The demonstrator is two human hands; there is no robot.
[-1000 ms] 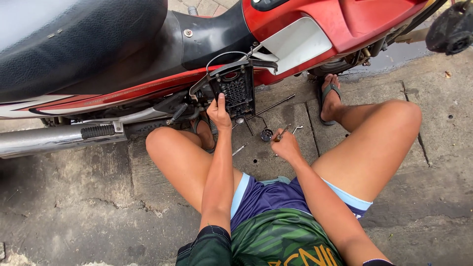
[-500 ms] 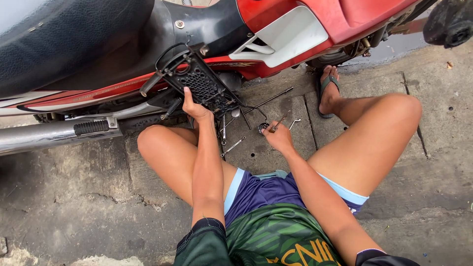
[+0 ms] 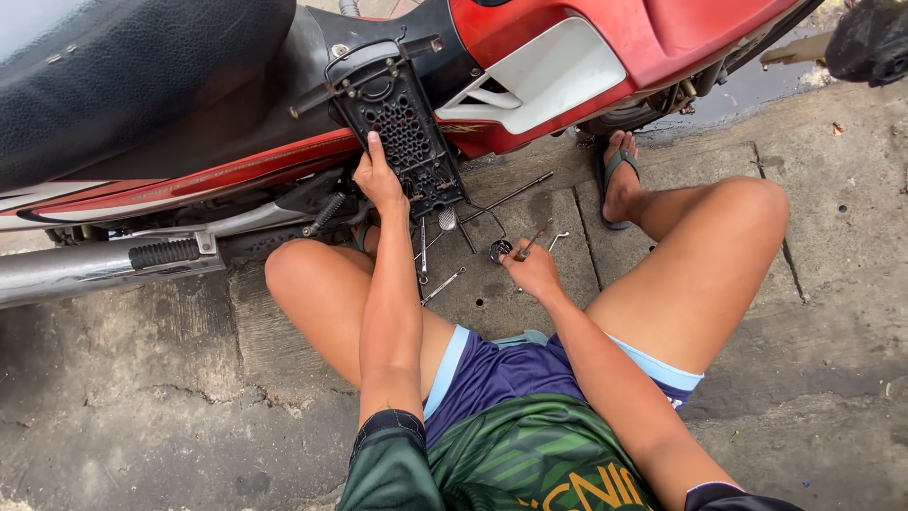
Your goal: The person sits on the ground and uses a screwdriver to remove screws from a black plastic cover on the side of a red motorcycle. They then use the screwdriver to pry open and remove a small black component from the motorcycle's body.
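Left hand: our left hand (image 3: 380, 180) grips the lower edge of the black perforated panel (image 3: 402, 132), fingers curled around it
Panel: it stands tilted against the red motorbike (image 3: 605, 38), beside the black seat (image 3: 123, 76)
Right hand: our right hand (image 3: 534, 270) pinches a thin metal tool (image 3: 535, 238) between closed fingertips, low over the concrete floor (image 3: 142, 397)
Nearby: a small round part (image 3: 499, 251) and loose wrenches (image 3: 442, 284) lie on the concrete just beside that hand

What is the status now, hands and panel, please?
Left hand grips black perforated panel against red motorbike. Right hand holds thin tool. Loose tools on concrete.
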